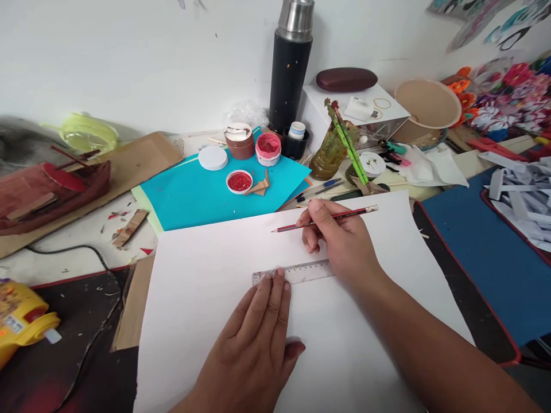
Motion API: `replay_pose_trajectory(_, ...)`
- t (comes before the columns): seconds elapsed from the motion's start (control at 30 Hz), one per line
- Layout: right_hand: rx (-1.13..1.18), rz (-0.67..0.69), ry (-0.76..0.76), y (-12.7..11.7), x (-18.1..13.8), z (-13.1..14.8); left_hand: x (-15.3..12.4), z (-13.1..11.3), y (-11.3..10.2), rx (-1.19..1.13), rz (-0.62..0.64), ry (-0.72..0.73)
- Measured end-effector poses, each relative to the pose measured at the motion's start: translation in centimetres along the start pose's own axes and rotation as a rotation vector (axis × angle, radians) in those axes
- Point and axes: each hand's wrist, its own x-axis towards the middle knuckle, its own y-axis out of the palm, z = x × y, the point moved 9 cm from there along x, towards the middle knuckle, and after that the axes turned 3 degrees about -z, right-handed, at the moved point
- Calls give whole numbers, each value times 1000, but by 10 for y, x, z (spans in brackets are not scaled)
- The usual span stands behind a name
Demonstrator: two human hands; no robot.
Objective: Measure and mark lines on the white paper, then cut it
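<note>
A large white sheet of paper (pixel 206 258) lies in front of me. Across its middle rests a clear plastic ruler (pixel 305 272). My left hand (pixel 258 327) lies flat with fingers stretched out, their tips pressing on the ruler's left part. A red and black pencil (pixel 353 213) is pinched in my right hand (pixel 344 241), its point to the left and just over the paper. The right hand hides the ruler's right end. I see no clear pencil line on the sheet.
Behind the paper, blue sheets (pixel 185 195) carry an open red paint jar (pixel 268 150) and a paint-filled lid (pixel 239 182). A black thermos (pixel 291 74) stands by the wall. At left are a red model boat (pixel 55 189) and a yellow bottle (pixel 26 321); paper strips (pixel 520 195) lie right.
</note>
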Motion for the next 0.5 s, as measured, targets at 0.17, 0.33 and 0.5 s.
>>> replay_pose_trajectory(0.17, -6, 9, 10, 1, -1, -1, 0, -1, -1, -4, -6, -10)
replay_pose_trajectory(0.33, 4, 15, 18, 2, -1, -2, 0, 0, 0, -12, -7, -18)
replay_pose_trajectory(0.5, 19, 31, 32, 4, -3, -1, 0, 1, -1, -6, -8, -22)
